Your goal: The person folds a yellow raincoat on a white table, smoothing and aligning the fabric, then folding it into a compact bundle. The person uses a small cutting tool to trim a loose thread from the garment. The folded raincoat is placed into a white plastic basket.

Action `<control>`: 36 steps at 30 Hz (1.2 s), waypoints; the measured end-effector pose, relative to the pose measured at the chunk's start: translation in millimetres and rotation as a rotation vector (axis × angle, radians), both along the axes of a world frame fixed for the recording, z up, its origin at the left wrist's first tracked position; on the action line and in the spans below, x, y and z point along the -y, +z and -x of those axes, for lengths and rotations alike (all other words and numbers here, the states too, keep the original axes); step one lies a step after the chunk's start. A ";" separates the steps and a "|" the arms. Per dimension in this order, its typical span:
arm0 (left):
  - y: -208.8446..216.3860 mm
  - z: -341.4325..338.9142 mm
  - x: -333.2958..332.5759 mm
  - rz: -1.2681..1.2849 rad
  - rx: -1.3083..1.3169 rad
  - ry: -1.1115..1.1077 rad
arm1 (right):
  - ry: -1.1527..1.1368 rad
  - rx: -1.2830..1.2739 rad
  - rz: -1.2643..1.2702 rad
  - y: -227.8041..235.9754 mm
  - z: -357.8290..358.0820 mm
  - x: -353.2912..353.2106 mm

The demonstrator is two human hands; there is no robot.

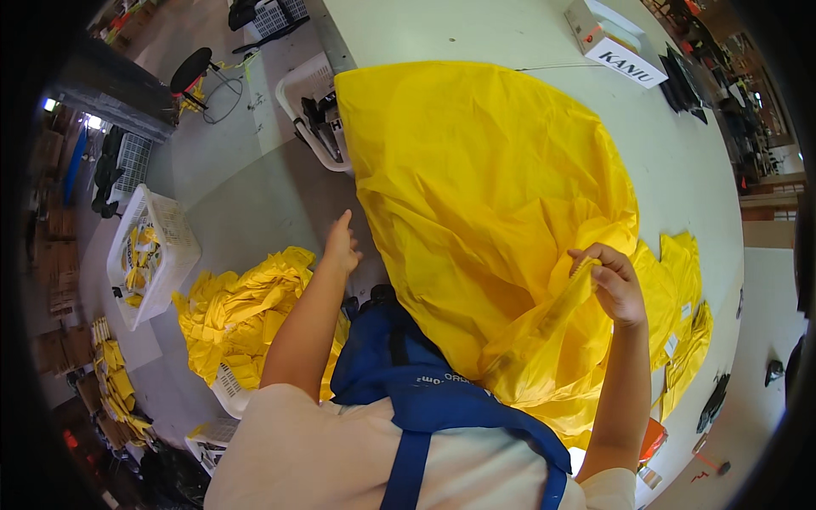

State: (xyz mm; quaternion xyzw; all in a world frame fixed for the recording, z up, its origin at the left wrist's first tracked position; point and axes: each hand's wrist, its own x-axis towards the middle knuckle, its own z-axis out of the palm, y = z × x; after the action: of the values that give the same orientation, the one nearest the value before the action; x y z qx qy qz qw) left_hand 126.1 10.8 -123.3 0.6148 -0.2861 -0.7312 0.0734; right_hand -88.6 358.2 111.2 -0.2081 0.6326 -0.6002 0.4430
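Observation:
A large sheet of thin yellow fabric point(476, 161) spreads over the pale table, its far part fairly flat and its near part bunched in folds. My right hand point(619, 289) pinches a gathered edge of it between thumb and fingers, lifting that strip a little. Off the fabric's left side, my left hand point(342, 248) is held out in the air, fingers apart and nothing in it. Below that arm a crumpled heap of yellow fabric point(242, 314) fills a white basket point(229, 393).
More yellow pieces point(680, 314) with white labels lie at the table's right point(705, 200). A white box point(616, 42) stands far right. Beside the table's left edge is a white basket point(302, 89) with dark items. Another white basket point(157, 263) and a stool point(192, 72) stand on the floor.

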 end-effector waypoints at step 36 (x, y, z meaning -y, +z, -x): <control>286.8 115.7 -117.0 0.365 -1.240 -0.942 | -0.363 0.368 0.338 -21.8 -94.9 -28.4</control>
State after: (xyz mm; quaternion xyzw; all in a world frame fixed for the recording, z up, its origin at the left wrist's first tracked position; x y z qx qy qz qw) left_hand 10.4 127.8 163.5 -0.1109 -0.5379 -0.8357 0.0020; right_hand 6.3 386.5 89.4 -0.0503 0.4596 -0.7939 0.3949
